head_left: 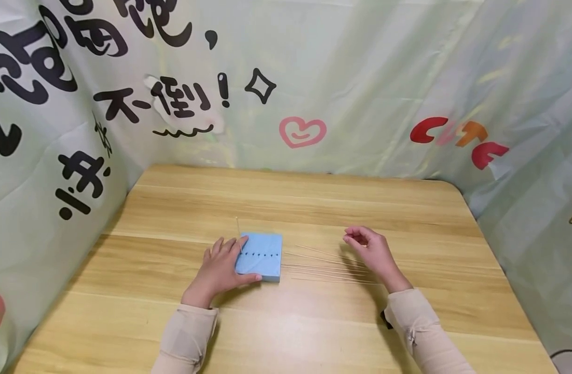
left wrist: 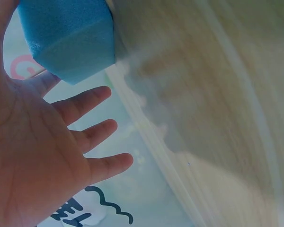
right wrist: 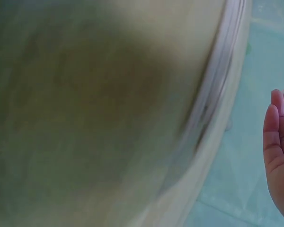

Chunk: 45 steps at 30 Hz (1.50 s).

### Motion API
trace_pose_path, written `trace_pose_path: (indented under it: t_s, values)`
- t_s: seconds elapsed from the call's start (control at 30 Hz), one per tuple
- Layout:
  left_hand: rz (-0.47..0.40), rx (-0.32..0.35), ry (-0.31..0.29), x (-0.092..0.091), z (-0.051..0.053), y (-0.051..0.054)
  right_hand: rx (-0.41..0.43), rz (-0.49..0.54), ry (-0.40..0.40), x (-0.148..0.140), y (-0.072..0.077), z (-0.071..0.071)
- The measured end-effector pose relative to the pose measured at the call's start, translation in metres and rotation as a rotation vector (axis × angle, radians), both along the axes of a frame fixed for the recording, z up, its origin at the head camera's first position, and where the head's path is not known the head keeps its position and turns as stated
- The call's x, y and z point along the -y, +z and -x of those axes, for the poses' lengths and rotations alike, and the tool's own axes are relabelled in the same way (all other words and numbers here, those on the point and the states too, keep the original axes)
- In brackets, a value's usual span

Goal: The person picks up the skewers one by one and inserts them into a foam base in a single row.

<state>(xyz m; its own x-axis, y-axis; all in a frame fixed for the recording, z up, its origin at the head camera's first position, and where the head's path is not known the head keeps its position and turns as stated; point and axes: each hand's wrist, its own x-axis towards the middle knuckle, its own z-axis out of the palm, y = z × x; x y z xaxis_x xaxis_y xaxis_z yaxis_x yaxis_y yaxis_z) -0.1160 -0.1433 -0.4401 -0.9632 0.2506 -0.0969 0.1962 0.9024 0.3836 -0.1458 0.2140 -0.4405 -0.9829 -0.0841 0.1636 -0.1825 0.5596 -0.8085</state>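
Note:
A flat, square blue foam block [head_left: 262, 244] with a row of dark dots across its top lies on the table. My left hand [head_left: 222, 267] holds it from the left, thumb along the near edge and index finger at the far left. In the left wrist view, the foam block [left wrist: 73, 40] sits between thumb and index finger while the other fingers spread away. A thin stick [head_left: 237, 226] rises near its left side; its lower end is hard to make out. My right hand [head_left: 372, 252], fingers loosely bent, hovers over several thin wooden sticks [head_left: 323, 266], holding nothing visible.
The sticks lie roughly side by side on the wooden table [head_left: 290, 322], right of the block. Printed cloth [head_left: 361, 78] hangs around the back and sides. A small black object [head_left: 386, 319] shows beside the right sleeve.

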Motion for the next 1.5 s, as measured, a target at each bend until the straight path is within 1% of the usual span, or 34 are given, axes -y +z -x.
trace_pose_path:
  t_s: [0.13,0.3,0.4,0.47,0.57,0.7,0.8,0.93,1.07,1.23,1.33,1.43,1.5]
  values:
    - [-0.004,0.000,0.003,0.000,0.000,0.002,0.019,-0.053,0.047,-0.004,-0.004,0.005]
    - [-0.001,-0.011,0.002,0.001,0.002,0.001,0.100,-0.164,0.112,-0.009,-0.006,0.009]
    - [-0.003,-0.014,0.002,0.001,0.003,0.001,0.144,-0.183,0.128,-0.009,-0.005,0.010]
    - [-0.006,-0.014,0.002,0.001,0.003,0.001,0.158,-0.192,0.140,-0.008,-0.006,0.011]
    - [-0.006,-0.012,0.001,0.000,0.003,0.001,0.148,-0.228,0.179,-0.007,-0.008,0.012]
    - [-0.005,-0.010,0.000,0.000,0.003,0.001,0.103,-0.294,0.238,-0.006,-0.012,0.013]
    - [-0.006,-0.013,0.000,0.000,0.002,0.000,0.081,-0.322,0.260,-0.003,-0.014,0.014]
    - [-0.006,-0.017,0.000,0.001,0.002,0.000,0.079,-0.353,0.258,0.000,-0.015,0.015]
    - [-0.008,-0.010,0.002,0.001,0.002,0.001,0.098,-0.367,0.237,0.001,-0.015,0.014]
    - [-0.010,-0.001,0.003,0.000,0.001,0.001,0.116,-0.368,0.238,0.002,-0.017,0.012]
    - [-0.010,0.002,0.004,0.000,0.000,0.001,0.103,-0.372,0.246,0.002,-0.018,0.011]
    - [-0.010,0.006,0.006,0.000,0.000,0.000,0.103,-0.373,0.239,0.002,-0.018,0.010]
    - [-0.010,0.009,0.007,0.000,0.000,0.000,0.122,-0.359,0.225,0.001,-0.017,0.009]
